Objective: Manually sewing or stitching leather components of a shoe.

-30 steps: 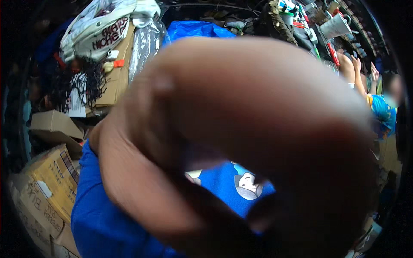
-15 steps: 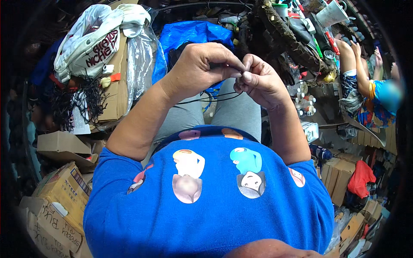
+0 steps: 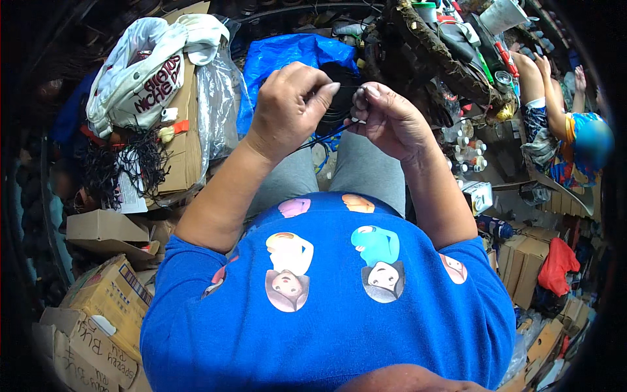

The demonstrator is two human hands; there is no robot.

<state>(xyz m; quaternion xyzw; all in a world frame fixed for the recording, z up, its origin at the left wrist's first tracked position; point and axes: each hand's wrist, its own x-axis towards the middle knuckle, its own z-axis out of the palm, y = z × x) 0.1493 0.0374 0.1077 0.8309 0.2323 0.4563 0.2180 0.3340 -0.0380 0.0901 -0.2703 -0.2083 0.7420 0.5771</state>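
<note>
A thin black cord [image 3: 348,87] runs taut between my two hands, above my lap. My left hand [image 3: 289,108] pinches one part of it, fingers curled and thumb pressed to them. My right hand [image 3: 395,121] grips the cord between thumb and fingertips, with the other fingers folded in. Loose lengths of the same black cord [image 3: 321,139] pass below the hands from right to left. Behind the gap between my hands shows a dark coiled bundle [image 3: 336,111], partly hidden by the left hand. The exact point where the cord is pinched is too small to make out.
A blue plastic sheet [image 3: 261,59] lies beyond my hands. At left are a white cloth bag [image 3: 144,72], tangled black cords [image 3: 147,166] and cardboard boxes [image 3: 108,287]. Small bottles [image 3: 470,153] stand at right, near another person [image 3: 565,124].
My hands were together at the fingertips; the left has drawn away to the left, stretching cord between them. The dark coil behind now shows more.
</note>
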